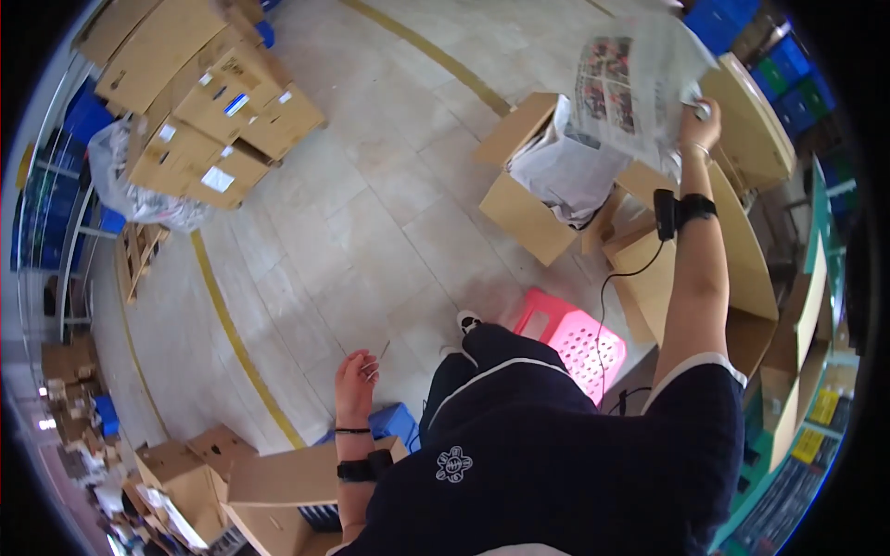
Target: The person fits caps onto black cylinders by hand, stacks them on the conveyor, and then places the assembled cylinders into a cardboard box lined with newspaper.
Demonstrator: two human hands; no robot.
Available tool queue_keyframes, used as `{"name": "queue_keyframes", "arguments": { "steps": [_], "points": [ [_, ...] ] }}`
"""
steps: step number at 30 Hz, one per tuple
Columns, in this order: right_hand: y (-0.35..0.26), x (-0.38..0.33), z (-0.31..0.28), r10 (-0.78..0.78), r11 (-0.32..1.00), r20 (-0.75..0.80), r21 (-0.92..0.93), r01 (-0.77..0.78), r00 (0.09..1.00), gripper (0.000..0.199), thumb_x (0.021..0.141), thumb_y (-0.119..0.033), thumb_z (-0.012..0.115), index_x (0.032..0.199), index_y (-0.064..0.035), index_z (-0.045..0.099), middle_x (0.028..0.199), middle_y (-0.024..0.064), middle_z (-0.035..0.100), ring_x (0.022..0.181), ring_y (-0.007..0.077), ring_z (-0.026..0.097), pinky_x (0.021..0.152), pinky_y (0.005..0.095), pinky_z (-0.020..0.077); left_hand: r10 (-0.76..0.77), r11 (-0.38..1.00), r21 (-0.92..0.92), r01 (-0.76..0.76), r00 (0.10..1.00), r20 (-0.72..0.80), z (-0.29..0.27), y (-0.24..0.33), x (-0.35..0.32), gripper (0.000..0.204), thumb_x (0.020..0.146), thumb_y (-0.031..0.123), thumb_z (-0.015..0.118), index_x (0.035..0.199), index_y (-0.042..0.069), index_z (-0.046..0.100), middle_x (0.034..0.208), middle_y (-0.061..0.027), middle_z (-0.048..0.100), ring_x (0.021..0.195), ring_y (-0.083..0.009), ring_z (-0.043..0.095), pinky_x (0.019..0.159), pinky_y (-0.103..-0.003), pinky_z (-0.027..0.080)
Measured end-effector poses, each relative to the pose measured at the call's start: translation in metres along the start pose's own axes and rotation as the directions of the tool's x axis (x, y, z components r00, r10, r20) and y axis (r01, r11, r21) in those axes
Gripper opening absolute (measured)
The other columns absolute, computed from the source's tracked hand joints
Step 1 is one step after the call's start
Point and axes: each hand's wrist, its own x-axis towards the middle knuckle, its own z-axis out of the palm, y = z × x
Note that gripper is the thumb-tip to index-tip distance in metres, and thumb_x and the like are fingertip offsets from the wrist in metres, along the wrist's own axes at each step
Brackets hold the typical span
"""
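The right hand, arm outstretched, has its grip closed on one edge of a clear plastic bag with a printed panel. From this grip the bag spreads leftward and slightly away from the body; being limp, it shows no sure long axis. Left of the grip and nearer the body stands an open carton, its pale liner partly overlapped in view by the bag's lower edge; contact between bag and liner cannot be told. The left hand, well apart toward the lower left, has half-curled fingers beside a thin sliver; its hold is unclear. Thus the right hand is nearer bag and carton. Between the hands, closer to the body, sits a pink stool.
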Motion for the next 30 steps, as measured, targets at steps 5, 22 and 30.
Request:
{"name": "queue_keyframes", "arguments": {
  "steps": [5, 22, 30],
  "points": [
    [0.016, -0.108, 0.061, -0.262, 0.963, 0.437, 0.066, 0.26, 0.86, 0.036, 0.063, 0.001, 0.067, 0.094, -0.0134, 0.057, 0.095, 0.0126, 0.064, 0.091, 0.0358, 0.061, 0.076, 0.0408, 0.05, -0.107, 0.963, 0.245, 0.113, 0.994, -0.038, 0.016, 0.01, 0.034, 0.019, 0.091, 0.017, 0.053, 0.104, 0.004, 0.058, 0.088, -0.0069, 0.062, 0.076, -0.0152, 0.058, 0.063, -0.027, 0.046],
    [0.467, -0.333, 0.275, 0.423, 0.904, 0.85, -0.418, -0.087, 0.313, 0.052, 0.059, 0.002, 0.071, 0.106, -0.0072, 0.05, 0.111, 0.0141, 0.055, 0.106, 0.0371, 0.049, 0.088, 0.0439, 0.0437, -0.339, 0.705, 0.536, 0.465, 0.884, -0.321, 0.398, -0.083, 0.306, 0.02, 0.09, 0.016, 0.057, 0.107, 0.006, 0.059, 0.093, -0.0077, 0.064, 0.083, -0.0177, 0.061, 0.069, -0.028, 0.049],
    [0.43, -0.365, 0.273, 0.327, 0.945, 0.942, -0.324, 0.049, -0.076, 0.062, 0.077, -0.025, 0.069, 0.133, -0.0121, 0.045, 0.141, 0.0157, 0.039, 0.124, 0.0435, 0.038, 0.103, 0.0507, 0.0307, -0.382, 0.628, 0.591, 0.506, 0.862, -0.333, 0.458, -0.091, 0.366, 0.021, 0.092, 0.016, 0.056, 0.111, 0.007, 0.058, 0.096, -0.0048, 0.063, 0.086, -0.0128, 0.059, 0.073, -0.027, 0.048]
  ]
}}
